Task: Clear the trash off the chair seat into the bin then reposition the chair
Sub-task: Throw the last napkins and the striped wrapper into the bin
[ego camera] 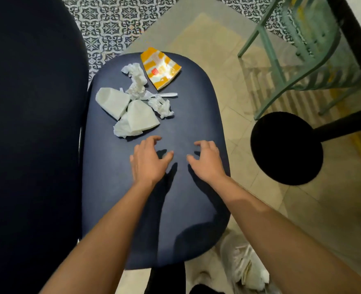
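Navy chair seat [196, 115] carried everything. The white paper heap [130, 109] sat upper left of centre, just above the left hand [148, 160], whose fingers were spread, loosely curled and empty. The orange carton [160, 70] lay higher, its long axis slanting from upper left to lower right. The right hand [207, 161], also spread and empty, hovered farther from the heap, so the left looked nearer.

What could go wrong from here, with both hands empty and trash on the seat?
1. Loose pile: the crumpled tissues, white paper cups and thin plastic utensil may scatter if the left hand or right hand grabs hastily.
2. The orange wrapper lies near the far edge of the chair seat; a push could tip it onto the floor.
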A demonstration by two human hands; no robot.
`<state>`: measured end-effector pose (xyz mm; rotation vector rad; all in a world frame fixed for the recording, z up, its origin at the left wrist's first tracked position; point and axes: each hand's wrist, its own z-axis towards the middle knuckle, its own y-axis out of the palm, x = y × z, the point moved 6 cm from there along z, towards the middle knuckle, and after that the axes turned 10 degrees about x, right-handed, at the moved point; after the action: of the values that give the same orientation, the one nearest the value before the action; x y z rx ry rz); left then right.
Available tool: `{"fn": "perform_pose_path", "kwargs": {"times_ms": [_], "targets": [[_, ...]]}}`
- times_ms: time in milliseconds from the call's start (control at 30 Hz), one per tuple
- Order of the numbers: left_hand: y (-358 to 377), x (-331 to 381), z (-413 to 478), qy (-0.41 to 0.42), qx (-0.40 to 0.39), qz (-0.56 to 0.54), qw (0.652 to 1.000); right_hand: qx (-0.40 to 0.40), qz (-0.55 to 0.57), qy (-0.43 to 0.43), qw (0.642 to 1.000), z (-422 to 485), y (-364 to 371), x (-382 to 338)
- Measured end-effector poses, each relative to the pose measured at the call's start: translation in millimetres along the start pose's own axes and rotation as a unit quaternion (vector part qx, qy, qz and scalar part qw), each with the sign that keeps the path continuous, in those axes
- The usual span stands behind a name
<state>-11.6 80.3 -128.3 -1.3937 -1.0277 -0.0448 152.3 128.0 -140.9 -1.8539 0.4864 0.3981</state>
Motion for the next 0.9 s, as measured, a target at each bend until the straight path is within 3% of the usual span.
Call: {"fn": "perform_pose_path", "kwargs": {"times_ms": [267,433,600,900], "targets": [[-12.5,-9.6,62.8,0.002,0.047,-0.003,0.999,0.022,0.001,-0.094,0.995,61.6,17.3,-73.8],[-24.1,-15.2,96.3,0.005,0.069,-0.009,0.998,0.035,-0.111,-0.191,0.975,103.0,32.8,-112.9],[-34.8,-24.7,118.3,-0.003,0.081,-0.011,0.997,-0.018,-0.232,-0.269,0.934,128.0,50.2,-131.8],[-36.5,-30.2,137.6,-0.03,0.078,-0.003,0.996,-0.069,-0.287,-0.272,0.916,140.2,76.7,-111.2]]}}
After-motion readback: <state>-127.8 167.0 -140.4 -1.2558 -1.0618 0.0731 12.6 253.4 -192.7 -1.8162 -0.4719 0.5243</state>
